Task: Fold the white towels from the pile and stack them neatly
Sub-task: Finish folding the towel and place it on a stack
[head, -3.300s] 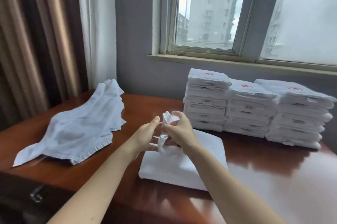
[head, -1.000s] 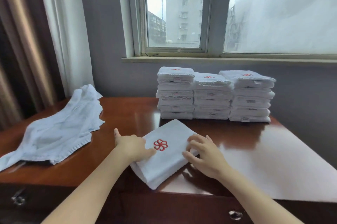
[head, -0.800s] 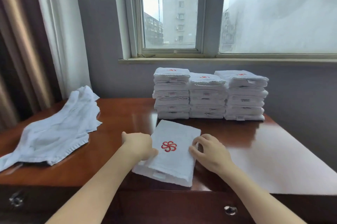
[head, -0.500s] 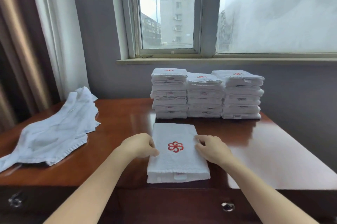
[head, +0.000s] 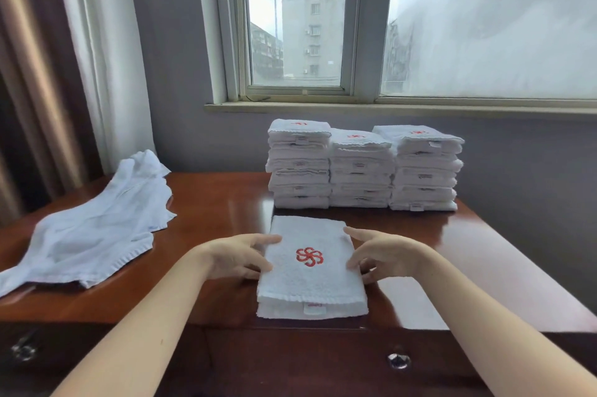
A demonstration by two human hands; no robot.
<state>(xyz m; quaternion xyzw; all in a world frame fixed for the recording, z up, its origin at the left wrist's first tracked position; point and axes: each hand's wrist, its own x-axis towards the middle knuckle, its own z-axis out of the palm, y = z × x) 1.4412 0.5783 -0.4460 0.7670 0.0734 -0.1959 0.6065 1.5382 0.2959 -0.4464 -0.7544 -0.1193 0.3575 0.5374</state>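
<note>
Fold done; your L hand (head: pixel 237 256) & R hand (head: pixel 382 254) grip the folded white red-logo towel (head: pixel 311 280) by its sides. Next: lift it onto a white towel stack (head: pixel 360 167), squared.

A head-worn wide-angle view looks forward and down over the surface (head: pixel 210 202), facing the window (head: pixel 295 41) at 12 o'clock. The surface's near edge lies close at 6 o'clock.
</note>
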